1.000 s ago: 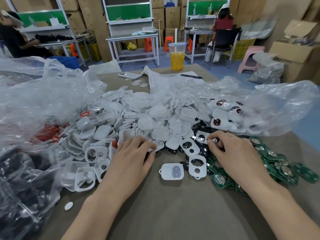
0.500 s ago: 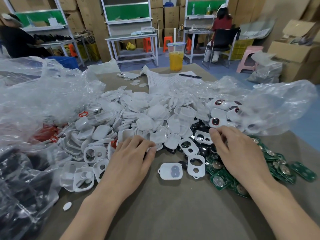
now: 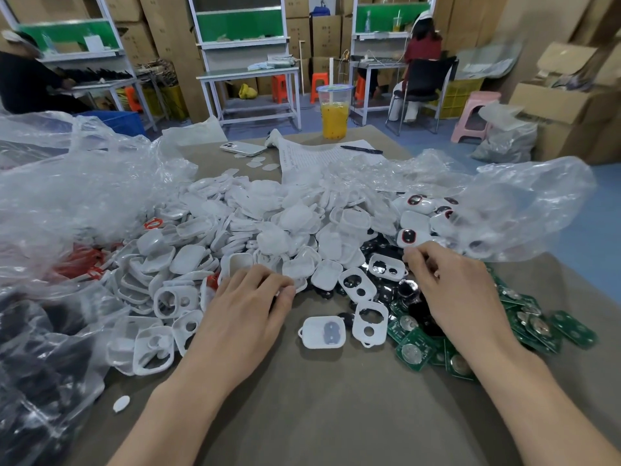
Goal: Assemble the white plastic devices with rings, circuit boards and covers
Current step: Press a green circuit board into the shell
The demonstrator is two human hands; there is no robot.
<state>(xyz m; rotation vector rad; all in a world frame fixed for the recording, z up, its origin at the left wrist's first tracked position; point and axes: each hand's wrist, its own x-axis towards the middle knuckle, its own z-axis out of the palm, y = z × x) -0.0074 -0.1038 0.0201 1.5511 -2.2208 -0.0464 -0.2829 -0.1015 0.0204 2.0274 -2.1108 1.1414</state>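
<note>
A big heap of white plastic shells (image 3: 268, 223) covers the middle of the table. At its near edge, my left hand (image 3: 242, 311) rests palm down, fingertips bent onto the shells. A white base with a grey insert (image 3: 323, 332) lies alone between my hands, beside a white cover with two holes (image 3: 369, 324). My right hand (image 3: 450, 287) reaches over the black rings (image 3: 386, 287), fingers curled, thumb and forefinger close together; nothing shows between them. Green circuit boards (image 3: 413, 351) lie under and right of that wrist. Finished devices with red rings (image 3: 408, 237) sit just beyond its fingertips.
Crumpled clear plastic bags lie on the left (image 3: 67, 196) and the right (image 3: 521, 210); red rings (image 3: 80, 264) show under the left one. At the far end stand a cup of yellow drink (image 3: 334, 112), a phone (image 3: 242, 148) and a pen (image 3: 361, 149) on paper.
My right hand has moved away from me, from the circuit boards toward the finished devices. My left hand has hardly shifted.
</note>
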